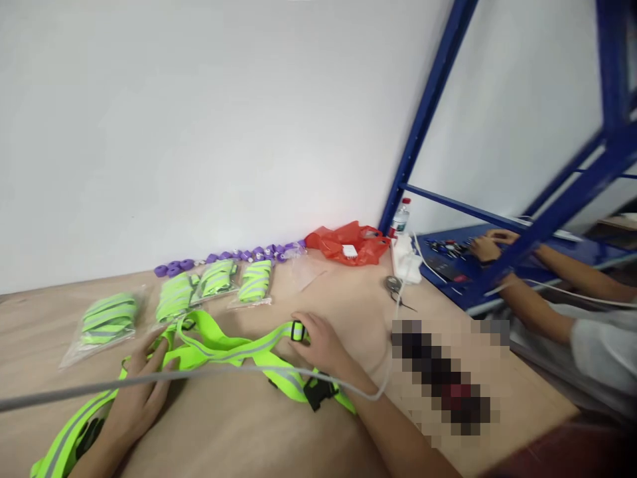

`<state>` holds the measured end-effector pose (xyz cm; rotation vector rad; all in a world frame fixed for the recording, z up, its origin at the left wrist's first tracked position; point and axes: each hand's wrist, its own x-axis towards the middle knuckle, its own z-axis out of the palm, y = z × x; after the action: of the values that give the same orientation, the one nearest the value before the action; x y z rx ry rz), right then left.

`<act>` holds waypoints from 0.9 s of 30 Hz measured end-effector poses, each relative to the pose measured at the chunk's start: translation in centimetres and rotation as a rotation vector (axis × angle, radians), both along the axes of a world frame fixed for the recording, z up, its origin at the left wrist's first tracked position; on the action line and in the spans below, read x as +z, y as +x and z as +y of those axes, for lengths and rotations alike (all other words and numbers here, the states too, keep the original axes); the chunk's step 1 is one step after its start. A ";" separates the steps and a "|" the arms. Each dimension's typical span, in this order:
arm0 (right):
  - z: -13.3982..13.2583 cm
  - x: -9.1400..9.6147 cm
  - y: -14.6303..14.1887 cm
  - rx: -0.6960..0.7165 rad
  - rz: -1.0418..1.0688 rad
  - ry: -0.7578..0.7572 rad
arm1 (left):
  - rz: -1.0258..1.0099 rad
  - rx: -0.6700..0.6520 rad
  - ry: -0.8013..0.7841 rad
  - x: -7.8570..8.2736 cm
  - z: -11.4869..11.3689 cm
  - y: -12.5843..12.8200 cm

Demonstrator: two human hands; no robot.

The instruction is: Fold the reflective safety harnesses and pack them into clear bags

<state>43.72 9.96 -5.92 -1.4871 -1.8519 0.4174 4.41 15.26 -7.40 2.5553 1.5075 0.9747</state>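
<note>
A neon yellow-green reflective strap (pixel 213 348) with a grey centre stripe lies loosely looped across the table in front of me. My right hand (pixel 318 342) pinches it near a black slide adjuster (pixel 297 330). Below that hand is a black side-release buckle (pixel 318 392) on the same webbing. My left hand (pixel 144 385) has its fingers around the webbing at the left, close to another black adjuster (pixel 188 324). One end of the strap runs under my left wrist to the lower left. A pale cable passes in front of both hands, blurred.
Several bagged folded reflective straps (pixel 109 318) lie behind my hands. Purple rolls (pixel 239 255) line the wall beside a red plastic bag (pixel 348 242). At right are a bottle (pixel 401 216), a blue metal frame (pixel 428 119), a pixelated patch and a co-worker's hands (pixel 488 245).
</note>
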 end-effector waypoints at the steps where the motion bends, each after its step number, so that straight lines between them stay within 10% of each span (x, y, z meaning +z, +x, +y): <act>1: 0.0 0.1 0.0 -0.003 -0.008 0.018 | 0.003 -0.024 -0.007 0.0 0.0 0.3; 15: 0.4 0.0 -0.4 -0.135 -0.132 -0.014 | -0.123 -0.257 -0.263 1.0 0.5 3.6; 27: 0.1 0.3 -0.6 -0.172 -0.076 -0.003 | -0.184 -0.116 -0.380 1.3 0.5 3.3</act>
<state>43.11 10.09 -5.65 -1.6695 -1.7641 0.2854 7.70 15.77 -6.08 2.1955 1.3302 0.7931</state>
